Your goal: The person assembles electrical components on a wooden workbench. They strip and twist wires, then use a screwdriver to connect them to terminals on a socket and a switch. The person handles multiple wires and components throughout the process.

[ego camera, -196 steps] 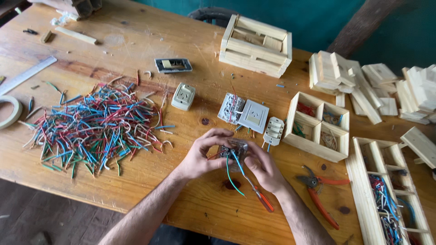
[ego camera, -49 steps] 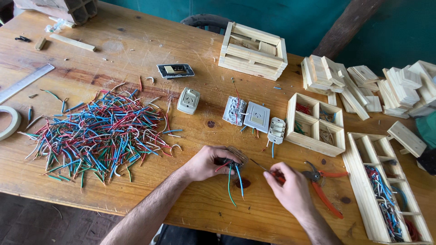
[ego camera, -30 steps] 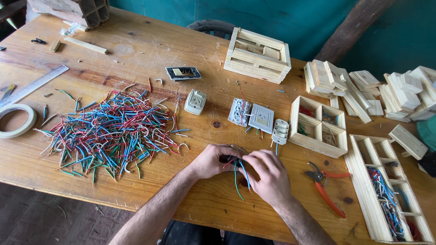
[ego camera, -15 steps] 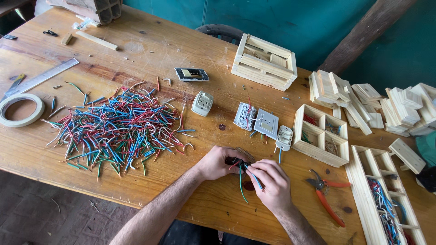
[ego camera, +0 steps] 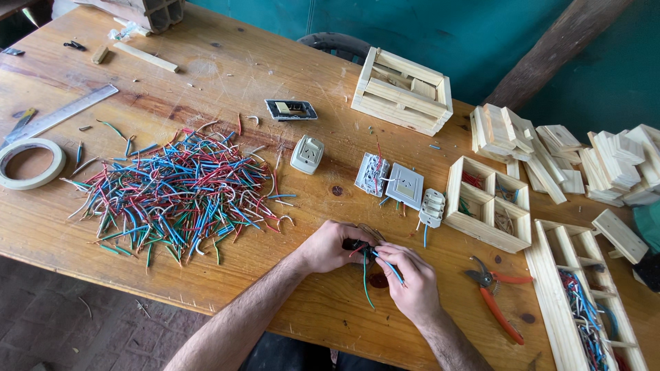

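My left hand (ego camera: 335, 247) grips a small dark electrical part (ego camera: 359, 245) at the near middle of the wooden table (ego camera: 227, 75). Short wires (ego camera: 366, 278), green, blue and red, hang from that part. My right hand (ego camera: 411, 282) meets it from the right, fingertips pinching a blue wire (ego camera: 389, 268). To the left lies a big heap of cut coloured wires (ego camera: 175, 192). Just beyond my hands sit light switch and socket modules (ego camera: 395, 184) and a single socket (ego camera: 307, 153).
Red-handled pliers (ego camera: 496, 297) lie right of my hands. A small four-compartment wooden box (ego camera: 489, 205) and a long tray with wires (ego camera: 584, 309) stand at right; wooden blocks (ego camera: 550, 144) and a crate (ego camera: 402, 89) behind. Tape roll (ego camera: 27, 163) and steel ruler (ego camera: 62, 113) at far left.
My right hand, apart from the left 1.6 s ago, has come back to the dark part and now pinches a wire on it. The camera view has shifted slightly.
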